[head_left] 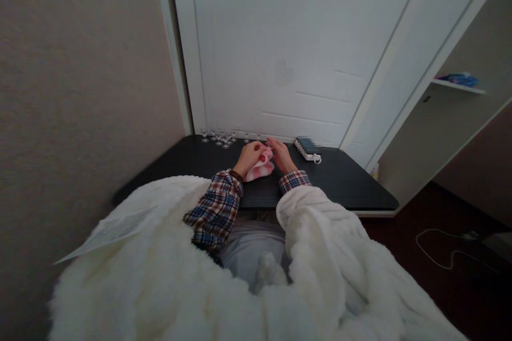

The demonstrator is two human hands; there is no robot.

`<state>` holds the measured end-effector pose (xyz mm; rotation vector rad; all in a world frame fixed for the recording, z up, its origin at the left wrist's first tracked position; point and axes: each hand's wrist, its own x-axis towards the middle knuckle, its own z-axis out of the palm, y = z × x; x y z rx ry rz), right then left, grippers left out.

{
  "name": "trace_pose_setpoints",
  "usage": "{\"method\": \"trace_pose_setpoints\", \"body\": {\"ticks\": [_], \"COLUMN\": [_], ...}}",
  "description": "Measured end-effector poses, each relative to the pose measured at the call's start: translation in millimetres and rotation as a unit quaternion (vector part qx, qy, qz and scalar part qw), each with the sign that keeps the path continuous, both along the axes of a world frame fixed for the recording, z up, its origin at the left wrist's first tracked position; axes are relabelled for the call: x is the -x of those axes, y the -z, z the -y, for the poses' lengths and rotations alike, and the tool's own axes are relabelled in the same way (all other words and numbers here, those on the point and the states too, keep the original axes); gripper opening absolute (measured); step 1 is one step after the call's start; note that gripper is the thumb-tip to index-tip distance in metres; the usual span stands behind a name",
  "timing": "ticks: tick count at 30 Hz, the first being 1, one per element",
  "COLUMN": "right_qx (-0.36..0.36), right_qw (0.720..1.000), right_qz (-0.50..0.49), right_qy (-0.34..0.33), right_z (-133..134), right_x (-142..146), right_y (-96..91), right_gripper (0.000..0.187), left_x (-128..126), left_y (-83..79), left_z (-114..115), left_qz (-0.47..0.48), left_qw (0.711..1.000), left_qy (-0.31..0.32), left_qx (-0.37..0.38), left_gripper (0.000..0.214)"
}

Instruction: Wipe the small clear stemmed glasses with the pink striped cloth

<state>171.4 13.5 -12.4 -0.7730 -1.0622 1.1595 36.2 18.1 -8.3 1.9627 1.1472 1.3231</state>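
A pink-and-white checked cloth (259, 170) is bunched up over the front middle of the dark table. My left hand (249, 156) is closed on its upper left part, thumb and fingers pinched together. On the other side, my right hand (282, 155) curls its fingers in at the top of the cloth. Whatever lies between those fingertips is too small and hidden to make out. Several small clear stemmed glasses (226, 139) stand behind and to the left of my hands, along the table's back edge.
The black table (328, 186) backs onto a white panel door (256, 48). To the right of my hands lies a phone (309, 145) on a white case-like object with a loop (317, 159). A white fluffy blanket (160, 277) covers my arms and lap. A white cable (434, 261) trails across the floor.
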Motion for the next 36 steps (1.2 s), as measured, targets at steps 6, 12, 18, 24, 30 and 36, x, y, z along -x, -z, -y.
{"method": "trace_pose_setpoints", "body": {"ticks": [6,12,18,24,30,36], "right_qx": [-0.007,-0.025,-0.007,0.039,0.042,0.008], "right_qw": [1.000,0.999,0.999,0.998,0.999,1.000], "right_qz": [-0.011,-0.019,-0.005,0.020,0.014,0.015], "right_qy": [0.002,-0.044,-0.044,-0.033,0.008,0.009], "right_z": [-0.2,-2.3,-3.5,1.6,7.0,6.7], "right_x": [-3.2,-0.9,1.6,1.3,0.1,-1.3], "right_y": [0.6,0.7,2.9,1.1,-1.2,-1.4], "right_gripper": [0.031,0.042,0.033,0.038,0.035,0.029], "left_x": [0.1,1.3,1.2,1.3,0.9,0.7], "left_y": [-0.5,-3.6,-6.1,-8.1,-7.4,-6.0], "left_z": [1.4,4.2,8.3,11.7,10.0,7.9], "left_qz": [-0.027,-0.039,-0.040,-0.046,-0.040,-0.028], "left_qw": [1.000,0.999,0.999,0.998,0.999,0.999], "left_qy": [-0.010,-0.028,-0.035,-0.030,-0.029,-0.024], "left_qx": [-0.009,-0.010,-0.007,-0.011,-0.010,-0.005], "left_gripper": [0.018,0.019,0.019,0.016,0.016,0.018]}}
